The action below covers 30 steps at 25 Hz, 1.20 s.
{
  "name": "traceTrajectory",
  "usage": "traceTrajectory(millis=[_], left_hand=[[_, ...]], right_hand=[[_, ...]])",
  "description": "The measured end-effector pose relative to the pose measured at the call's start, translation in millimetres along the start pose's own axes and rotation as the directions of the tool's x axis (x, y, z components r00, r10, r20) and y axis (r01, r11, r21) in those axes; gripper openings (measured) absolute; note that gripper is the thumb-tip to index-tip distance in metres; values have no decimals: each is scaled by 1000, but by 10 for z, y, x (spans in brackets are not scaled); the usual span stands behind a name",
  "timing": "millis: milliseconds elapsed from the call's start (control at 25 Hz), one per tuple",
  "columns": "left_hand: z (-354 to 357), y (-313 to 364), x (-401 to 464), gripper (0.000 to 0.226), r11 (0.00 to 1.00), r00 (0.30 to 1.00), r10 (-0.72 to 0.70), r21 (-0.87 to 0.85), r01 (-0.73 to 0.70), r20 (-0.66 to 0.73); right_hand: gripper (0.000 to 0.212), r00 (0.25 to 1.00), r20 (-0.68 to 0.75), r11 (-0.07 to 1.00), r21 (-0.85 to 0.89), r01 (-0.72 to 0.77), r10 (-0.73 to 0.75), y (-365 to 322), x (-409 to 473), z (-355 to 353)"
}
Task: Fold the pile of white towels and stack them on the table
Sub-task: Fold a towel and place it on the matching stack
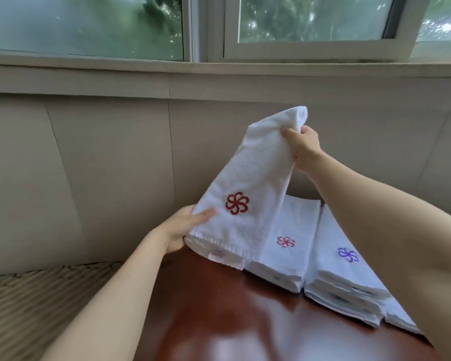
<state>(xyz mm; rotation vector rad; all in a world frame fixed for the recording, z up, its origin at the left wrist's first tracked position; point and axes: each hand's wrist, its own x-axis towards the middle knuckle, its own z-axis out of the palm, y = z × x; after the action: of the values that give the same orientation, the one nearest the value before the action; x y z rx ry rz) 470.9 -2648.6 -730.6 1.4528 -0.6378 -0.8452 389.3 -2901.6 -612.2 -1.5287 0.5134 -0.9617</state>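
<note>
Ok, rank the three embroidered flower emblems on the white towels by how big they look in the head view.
1. Dark red flower emblem on the held white towel; it is nearest the camera, so its true size is unsure.
2. Purple flower emblem and the lighter red flower emblem on the folded stacks look alike; no ranking.

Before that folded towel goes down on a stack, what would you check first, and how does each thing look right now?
1. Left hand grips the lower end of the folded white towel with the dark red flower: ok.
2. Right hand pinches the upper end: ok.
3. Towel's layers aligned: cannot tell.
4. Stack topped by a red-flower towel looks flat: ok.
5. Stack topped by a purple-flower towel has even edges: not ok.
6. Bare polished wooden table nearby: ok.
</note>
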Motion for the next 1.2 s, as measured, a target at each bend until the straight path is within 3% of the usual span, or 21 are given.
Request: traceTrajectory(millis=[120,200,320,400,520,680,800,840,880,960,1000,1080,1120,1200], left_hand=[[-244,27,559,38,998,999,-33,-46,31,-36],[-337,-66,897,42,994,995,-95,-50,93,-34],[-303,-349,1208,39,968,971,-236,79,238,-30],[-254,-470,1303,28,954,960,-272,110,278,-65],[-247,-467,1344,20,953,963,-259,139,267,-75],[-234,-453,1297,16,959,960,-218,145,244,-174],[-241,-480,1248,24,953,936,-146,209,221,-321],[-217,-484,1221,30,919,927,-93,326,220,-362],[-178,-487,1194,42,820,916,-8,522,235,-401],[-7,-469,1143,61,450,877,316,871,197,-362],[96,-468,1117,63,345,866,436,934,92,-247],[300,-561,1084,59,245,925,380,965,-96,-5],[360,-659,1076,57,176,955,291,977,-120,65],[379,-791,1063,54,92,981,182,992,-83,65]], right_hand=[[7,1000,-20,1000,18,18,-17,227,547,163],[23,998,24,997,51,-62,60,497,836,155],[43,899,190,919,-111,-379,394,1318,915,60],[42,817,138,821,-225,-525,560,1870,653,12],[34,874,9,862,-175,-477,486,2196,483,11],[54,936,-4,922,-170,-347,351,2010,509,102],[64,950,22,899,-331,-287,312,1987,403,172],[65,953,23,827,-503,-250,302,2008,358,184],[65,972,8,718,-676,-168,235,2024,306,189],[61,996,92,531,-843,89,-21,2024,210,224],[57,974,212,452,-863,225,-79,2017,155,273],[50,913,385,366,-875,316,133,2009,31,375],[49,887,384,347,-893,286,255,1999,-8,384],[46,878,343,350,-910,223,334,1955,-54,333]])
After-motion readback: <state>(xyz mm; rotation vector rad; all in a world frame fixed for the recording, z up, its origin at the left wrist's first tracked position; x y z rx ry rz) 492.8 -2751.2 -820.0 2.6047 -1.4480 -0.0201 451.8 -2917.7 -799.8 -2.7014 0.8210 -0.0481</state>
